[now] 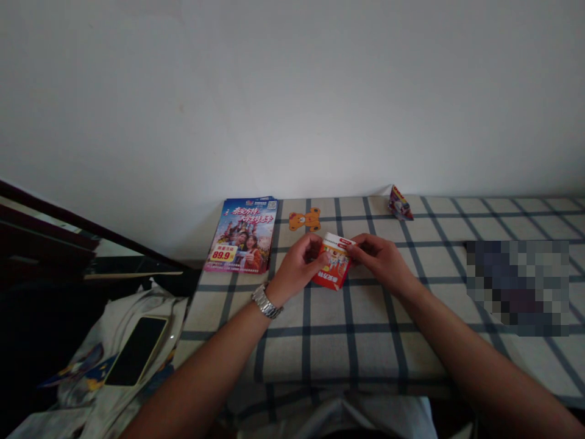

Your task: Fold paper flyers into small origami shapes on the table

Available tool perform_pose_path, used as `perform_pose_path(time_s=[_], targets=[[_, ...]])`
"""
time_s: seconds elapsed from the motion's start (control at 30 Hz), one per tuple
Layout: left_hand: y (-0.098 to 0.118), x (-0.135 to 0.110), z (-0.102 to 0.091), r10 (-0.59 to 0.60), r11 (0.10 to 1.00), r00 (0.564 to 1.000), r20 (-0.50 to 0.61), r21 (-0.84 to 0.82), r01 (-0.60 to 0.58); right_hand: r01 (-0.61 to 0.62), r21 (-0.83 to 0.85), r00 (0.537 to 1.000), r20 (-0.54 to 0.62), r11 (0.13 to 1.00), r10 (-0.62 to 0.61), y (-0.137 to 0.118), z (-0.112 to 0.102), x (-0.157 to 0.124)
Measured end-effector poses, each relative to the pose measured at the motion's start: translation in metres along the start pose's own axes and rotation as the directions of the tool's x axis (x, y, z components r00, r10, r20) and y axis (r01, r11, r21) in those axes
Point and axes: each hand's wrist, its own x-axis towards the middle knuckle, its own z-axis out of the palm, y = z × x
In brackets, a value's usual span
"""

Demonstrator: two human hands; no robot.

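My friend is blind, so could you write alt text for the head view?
A left hand and a right hand hold a folded red and white paper leaflet over a cream tablecloth with dark checks. Colourful flyers and an orange bear-shaped cutout lie behind; a black phone rests at left.

Both hands meet over the checked desk [320,341]: the left hand [295,268] and right hand [381,261] pinch a folded red leaflet [333,263] from either side. A stack of flyers [242,235], an orange bear cutout [304,219] and a folded paper piece [400,203] lie near the wall; a phone [136,350] rests on cloth to the left.
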Motion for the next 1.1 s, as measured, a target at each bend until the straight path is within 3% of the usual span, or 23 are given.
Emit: perform_pose_path(time_s=[0.17,0.47,1.1], targets=[[0.001,-0.001,0.001,0.031,0.999,0.999,0.019,0.011,-0.031,0.034,-0.09,0.999,0.02,0.995,-0.032,0.001,-0.002,-0.001],[0.006,-0.002,0.0,0.029,0.994,0.996,-0.079,0.109,-0.02,0.074,-0.216,0.995,0.085,0.974,-0.057,-0.005,0.001,-0.005],[0.006,-0.001,-0.001,0.006,0.997,0.996,-0.094,0.072,0.001,0.111,-0.221,0.991,0.104,0.969,-0.09,-0.009,0.002,-0.007]])
